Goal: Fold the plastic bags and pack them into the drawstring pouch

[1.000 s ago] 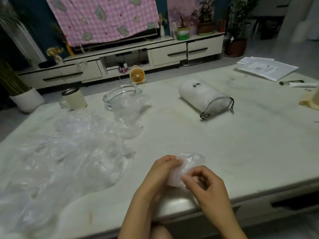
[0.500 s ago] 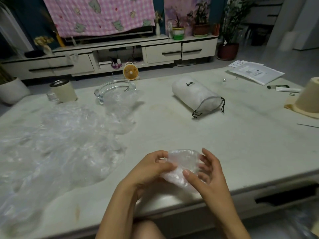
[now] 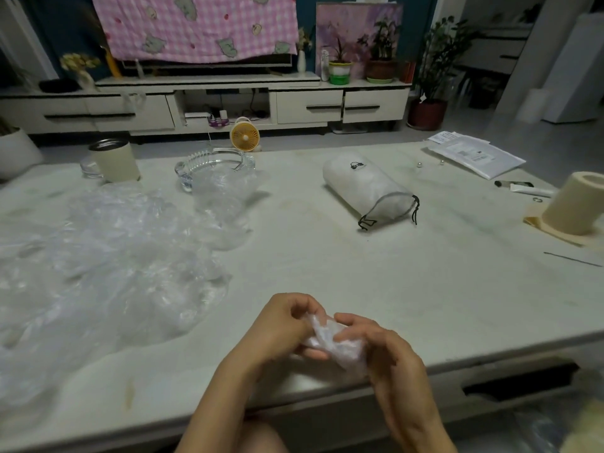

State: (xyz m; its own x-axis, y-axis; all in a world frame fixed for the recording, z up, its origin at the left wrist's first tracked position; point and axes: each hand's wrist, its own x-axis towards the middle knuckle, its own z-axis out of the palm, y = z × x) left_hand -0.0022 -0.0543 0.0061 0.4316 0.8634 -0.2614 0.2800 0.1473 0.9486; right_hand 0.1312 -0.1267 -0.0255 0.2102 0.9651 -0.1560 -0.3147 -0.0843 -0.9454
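Observation:
A small folded clear plastic bag point(image 3: 330, 341) is held between both hands just above the table's near edge. My left hand point(image 3: 281, 328) grips its left side with curled fingers. My right hand point(image 3: 385, 351) curls round its right side, thumb on top. A large heap of loose clear plastic bags point(image 3: 98, 266) spreads over the left part of the table. The white drawstring pouch point(image 3: 366, 188) lies on its side further back, stuffed full, its dark-corded mouth facing me and to the right.
A glass ashtray point(image 3: 212, 165) and a cream mug point(image 3: 114, 161) stand at the back left of the pale table point(image 3: 425, 289). A cream roll on a base point(image 3: 575, 204), a tube and white papers point(image 3: 474, 155) lie at the right. A small orange fan point(image 3: 245, 135) sits beyond the table.
Both hands have closed tighter round the small bag, squeezing it more compact. The camera view has shifted, showing more of the table's right side.

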